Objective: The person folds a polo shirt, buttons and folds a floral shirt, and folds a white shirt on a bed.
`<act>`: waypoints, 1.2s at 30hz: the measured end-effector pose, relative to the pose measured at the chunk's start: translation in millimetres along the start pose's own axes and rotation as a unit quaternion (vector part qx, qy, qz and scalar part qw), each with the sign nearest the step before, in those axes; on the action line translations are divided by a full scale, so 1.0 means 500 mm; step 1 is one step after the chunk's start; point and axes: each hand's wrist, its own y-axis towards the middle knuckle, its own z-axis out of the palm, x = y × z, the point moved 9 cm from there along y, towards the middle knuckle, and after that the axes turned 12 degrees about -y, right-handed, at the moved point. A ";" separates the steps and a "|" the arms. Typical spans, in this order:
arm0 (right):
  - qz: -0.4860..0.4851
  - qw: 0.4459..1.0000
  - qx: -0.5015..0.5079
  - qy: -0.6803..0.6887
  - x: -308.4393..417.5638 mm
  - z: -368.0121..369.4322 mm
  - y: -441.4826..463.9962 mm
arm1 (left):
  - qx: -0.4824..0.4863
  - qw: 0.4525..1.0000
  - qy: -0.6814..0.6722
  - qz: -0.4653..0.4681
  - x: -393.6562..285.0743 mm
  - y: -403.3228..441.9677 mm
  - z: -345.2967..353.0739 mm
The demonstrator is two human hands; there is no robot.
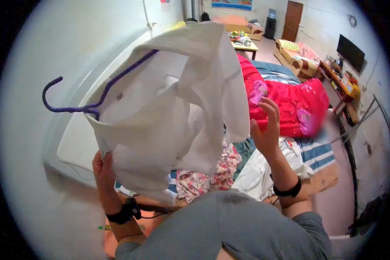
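A white shirt hangs in front of me, tilted, with a purple hanger partly inside it. The hook of the hanger sticks out to the left past the collar. My left hand pinches the shirt's lower left edge. At the shirt's right side my right hand is raised, its fingers apart and slightly curled, close to the fabric; no cloth shows between them. The far end of the hanger is hidden by the shirt.
Below lie a floral garment, a white garment and a sequined red dress on a bed. A white headboard-like panel stands along the left wall. Farther off are a low table, a sofa and a television.
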 end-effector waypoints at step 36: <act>0.210 0.912 0.273 0.221 -0.039 0.067 -0.144 | 0.330 0.938 0.045 -0.094 0.293 -0.184 0.554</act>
